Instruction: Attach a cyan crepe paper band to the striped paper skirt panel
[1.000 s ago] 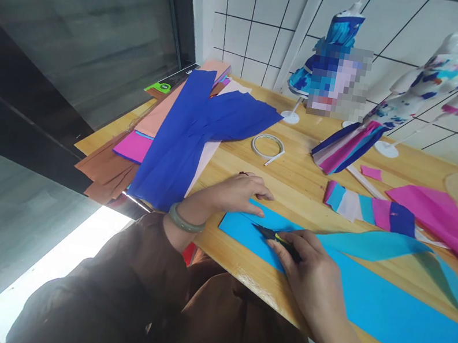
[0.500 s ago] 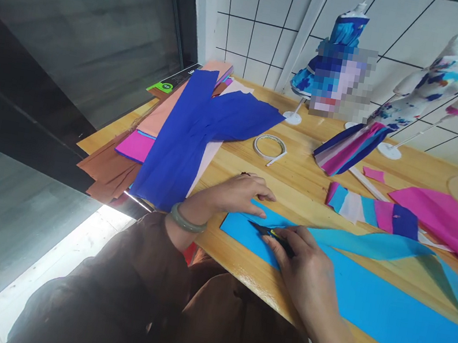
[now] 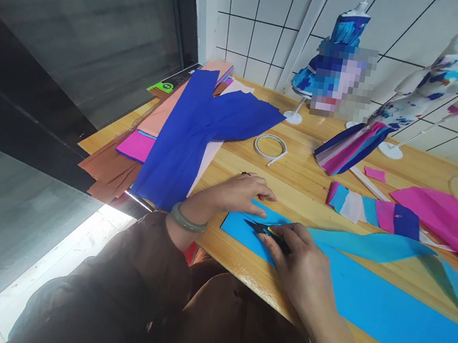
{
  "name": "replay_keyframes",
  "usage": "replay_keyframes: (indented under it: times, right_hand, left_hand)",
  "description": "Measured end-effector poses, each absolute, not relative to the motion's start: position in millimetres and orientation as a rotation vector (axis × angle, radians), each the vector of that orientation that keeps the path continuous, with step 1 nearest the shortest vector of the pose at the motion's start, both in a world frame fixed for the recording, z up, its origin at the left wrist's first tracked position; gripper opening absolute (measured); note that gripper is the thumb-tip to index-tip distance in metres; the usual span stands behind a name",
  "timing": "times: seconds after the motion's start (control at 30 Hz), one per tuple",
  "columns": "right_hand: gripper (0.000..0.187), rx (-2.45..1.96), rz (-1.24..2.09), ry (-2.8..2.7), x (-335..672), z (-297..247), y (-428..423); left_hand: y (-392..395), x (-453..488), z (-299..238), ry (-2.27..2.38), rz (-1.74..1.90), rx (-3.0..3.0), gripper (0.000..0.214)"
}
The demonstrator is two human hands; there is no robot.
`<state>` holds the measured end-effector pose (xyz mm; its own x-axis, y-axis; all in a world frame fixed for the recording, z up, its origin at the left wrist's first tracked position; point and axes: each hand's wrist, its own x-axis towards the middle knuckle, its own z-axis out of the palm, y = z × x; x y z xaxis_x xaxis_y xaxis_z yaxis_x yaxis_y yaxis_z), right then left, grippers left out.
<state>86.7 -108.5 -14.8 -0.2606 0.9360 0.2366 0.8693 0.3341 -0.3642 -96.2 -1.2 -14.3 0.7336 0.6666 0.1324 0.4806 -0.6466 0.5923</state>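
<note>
My right hand is closed around small black-and-yellow scissors, their dark blades pointing left over the bright blue fabric. This fabric lies as a long strip along the table's near side. A loose, thinner light-blue strip runs from beside the blades off to the right, curling over the fabric. My left hand, a bracelet on its wrist, rests at the strip's left end. Its thumb and fingers are spread apart, the thumb at the blue fabric.
Dark blue cloth covers a fabric stack on the left, near a green tape measure. A tape roll lies mid-table. Dressed mannequins stand behind. Striped cloth and pink fabric lie right.
The scissors and my right hand have shifted slightly left along the blue fabric. My left hand stays in nearly the same place.
</note>
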Motion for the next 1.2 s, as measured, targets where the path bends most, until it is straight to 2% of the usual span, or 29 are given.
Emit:
replay_keyframes:
  times: [1.2]
  right_hand:
    - [0.035, -1.607, 0.168, -2.157, 70.4, -18.2, -108.7]
  left_hand:
    - [0.0, -95.6, -13.1, 0.877, 0.412, 2.437, 0.034]
